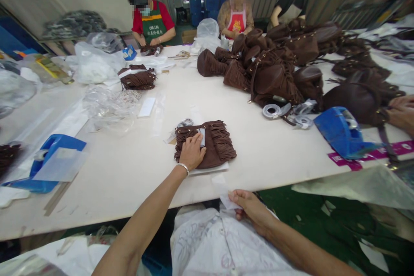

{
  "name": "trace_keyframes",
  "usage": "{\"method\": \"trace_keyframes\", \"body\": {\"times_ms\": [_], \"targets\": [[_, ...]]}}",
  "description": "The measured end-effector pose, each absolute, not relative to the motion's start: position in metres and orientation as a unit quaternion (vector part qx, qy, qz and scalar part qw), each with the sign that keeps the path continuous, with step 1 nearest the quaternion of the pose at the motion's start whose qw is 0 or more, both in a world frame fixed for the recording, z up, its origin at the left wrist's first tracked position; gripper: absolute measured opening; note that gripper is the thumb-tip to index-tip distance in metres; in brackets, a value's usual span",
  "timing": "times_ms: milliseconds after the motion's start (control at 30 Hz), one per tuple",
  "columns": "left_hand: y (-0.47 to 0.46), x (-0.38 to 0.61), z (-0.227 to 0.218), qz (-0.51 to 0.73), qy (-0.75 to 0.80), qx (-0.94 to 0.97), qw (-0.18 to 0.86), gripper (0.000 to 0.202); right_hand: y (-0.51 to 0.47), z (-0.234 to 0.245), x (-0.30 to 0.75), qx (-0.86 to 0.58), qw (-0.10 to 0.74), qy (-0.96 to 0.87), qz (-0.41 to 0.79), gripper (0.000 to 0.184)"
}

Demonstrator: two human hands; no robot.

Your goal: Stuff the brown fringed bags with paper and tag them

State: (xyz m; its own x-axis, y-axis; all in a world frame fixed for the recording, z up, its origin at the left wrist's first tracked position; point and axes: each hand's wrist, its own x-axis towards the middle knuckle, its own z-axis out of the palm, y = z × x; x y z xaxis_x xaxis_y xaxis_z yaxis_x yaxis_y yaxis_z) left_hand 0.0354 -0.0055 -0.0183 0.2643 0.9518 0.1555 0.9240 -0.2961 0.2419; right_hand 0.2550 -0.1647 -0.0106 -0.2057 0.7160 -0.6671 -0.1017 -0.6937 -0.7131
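Tabletop [278,155] right of the fringed bag [211,148] is open; heaped bags [274,79] block beyond.

Your left hand [193,152] covers part of the brown fringed bag [215,140], which hides much of the white sheet [224,166] beneath. Your right hand [248,208] conceals part of the clear strip [225,200]. Left edge: brown item [9,158], blurred, cut off. Right edge: co-worker's hand [402,113], cut off.

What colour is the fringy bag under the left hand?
Dark brown. The bag shows best in the head view.
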Motion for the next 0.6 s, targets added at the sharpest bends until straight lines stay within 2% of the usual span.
{"method": "trace_keyframes", "body": {"times_ms": [167,300,467,533,600], "targets": [[-0.006,0.035,-0.017,0.135,0.591,0.793,0.061,0.057,-0.16,-0.009,0.252,-0.582,0.286,-0.296,0.701,0.051],[-0.007,0.036,-0.017,0.132,0.593,0.791,0.072,0.058,-0.16,-0.013,0.253,-0.586,0.274,-0.346,0.68,0.047],[-0.006,0.033,-0.016,0.126,0.587,0.795,0.082,0.061,-0.165,-0.008,0.261,-0.567,0.298,-0.56,0.526,0.042],[-0.003,0.026,-0.013,0.115,0.57,0.807,0.098,0.068,-0.167,-0.002,0.263,-0.536,0.267,-0.652,0.465,0.031],[0.002,0.015,-0.009,0.082,0.532,0.83,0.148,0.085,-0.167,0.003,0.264,-0.501,0.231,-0.701,0.452,0.027]]}}
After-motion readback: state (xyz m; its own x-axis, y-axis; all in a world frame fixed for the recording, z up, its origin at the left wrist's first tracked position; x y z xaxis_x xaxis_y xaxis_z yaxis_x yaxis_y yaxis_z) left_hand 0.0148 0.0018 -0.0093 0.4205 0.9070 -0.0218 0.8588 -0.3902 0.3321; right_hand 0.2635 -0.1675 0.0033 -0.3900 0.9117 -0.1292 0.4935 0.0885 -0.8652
